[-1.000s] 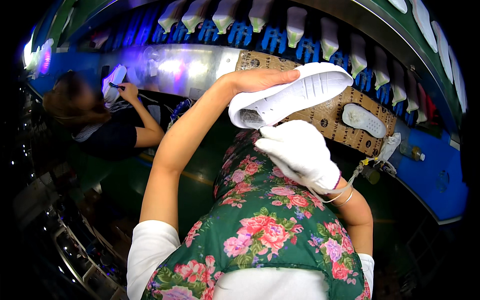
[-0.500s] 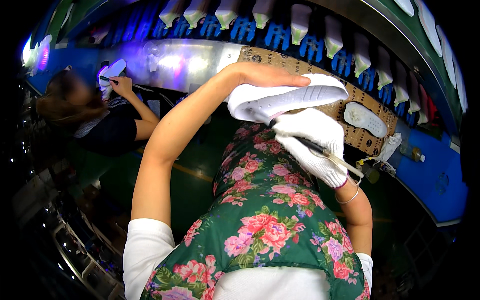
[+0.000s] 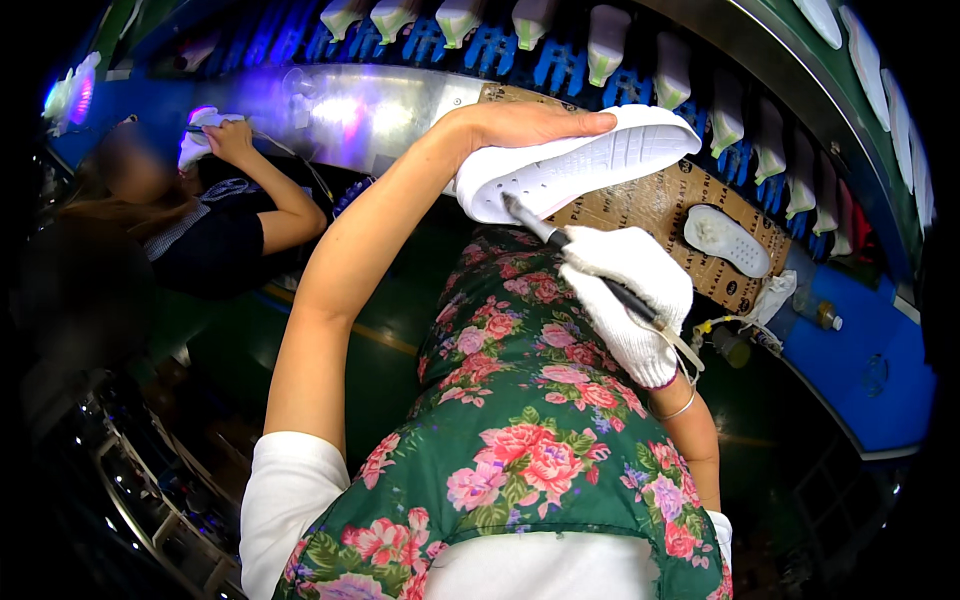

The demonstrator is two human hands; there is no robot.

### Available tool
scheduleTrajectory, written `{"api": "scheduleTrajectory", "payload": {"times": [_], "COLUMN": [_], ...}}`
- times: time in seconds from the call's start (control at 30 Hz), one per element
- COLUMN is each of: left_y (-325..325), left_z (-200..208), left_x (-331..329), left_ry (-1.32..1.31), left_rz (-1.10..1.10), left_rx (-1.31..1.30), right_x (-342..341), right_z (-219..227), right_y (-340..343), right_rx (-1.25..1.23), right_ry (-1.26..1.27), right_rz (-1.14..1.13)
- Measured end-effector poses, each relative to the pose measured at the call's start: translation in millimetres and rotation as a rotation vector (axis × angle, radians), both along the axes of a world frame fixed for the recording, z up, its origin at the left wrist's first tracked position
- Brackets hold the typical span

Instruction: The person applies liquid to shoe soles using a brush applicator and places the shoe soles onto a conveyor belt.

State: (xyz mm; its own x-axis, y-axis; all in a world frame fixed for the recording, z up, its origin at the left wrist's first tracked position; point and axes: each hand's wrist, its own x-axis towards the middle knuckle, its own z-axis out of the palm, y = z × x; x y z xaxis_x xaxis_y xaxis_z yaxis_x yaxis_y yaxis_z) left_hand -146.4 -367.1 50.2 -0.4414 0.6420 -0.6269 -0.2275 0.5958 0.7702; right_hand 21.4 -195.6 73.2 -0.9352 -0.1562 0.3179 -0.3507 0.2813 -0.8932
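Observation:
A white shoe sole [image 3: 590, 172] is tilted in front of me, its hollow, patterned inner side facing me. My bare left hand [image 3: 535, 122] is closed on its far edge, thumb along the rim. My right hand [image 3: 630, 285], in a white knit glove, grips a dark-handled brush [image 3: 541, 229] with a pale tube running from its rear end past the wrist. The brush tip rests on or just over the inner surface at the sole's left end; contact cannot be told exactly. Another white sole [image 3: 728, 238] lies on the cardboard beyond my right hand.
Printed cardboard [image 3: 640, 210] covers part of the metal bench [image 3: 400, 105]. Behind it, pale shoe forms [image 3: 608, 45] stand in a row on blue holders. A small bottle [image 3: 820, 312] and a crumpled white cloth [image 3: 775, 295] sit at right. A co-worker [image 3: 215, 215] handles a shoe at left.
The sole has tipped up, showing more of its inner side. My right hand has shifted slightly down, and the brush now shows clearly. The co-worker's hand has moved up and left.

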Motion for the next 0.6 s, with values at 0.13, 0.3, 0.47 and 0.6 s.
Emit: {"api": "scheduleTrajectory", "payload": {"times": [0.13,0.3,0.47,0.6], "left_y": [2,3,1,-1], "left_z": [-4,-4,-45,-65], "left_x": [1,0,24,58], "left_ry": [-0.079,-0.023,-0.650,-0.907], "left_rz": [0.091,0.151,0.700,0.566], "left_rx": [0.018,0.060,0.519,0.911], "right_x": [-4,-1,-4,-17], "right_z": [-4,-10,-7,-12], "right_y": [-5,3,18,30], "right_rx": [0.037,-0.248,-0.656,-0.468], "right_ry": [0.057,-0.223,-0.495,-0.349], "right_rz": [0.054,-0.006,-0.320,-0.450]}}
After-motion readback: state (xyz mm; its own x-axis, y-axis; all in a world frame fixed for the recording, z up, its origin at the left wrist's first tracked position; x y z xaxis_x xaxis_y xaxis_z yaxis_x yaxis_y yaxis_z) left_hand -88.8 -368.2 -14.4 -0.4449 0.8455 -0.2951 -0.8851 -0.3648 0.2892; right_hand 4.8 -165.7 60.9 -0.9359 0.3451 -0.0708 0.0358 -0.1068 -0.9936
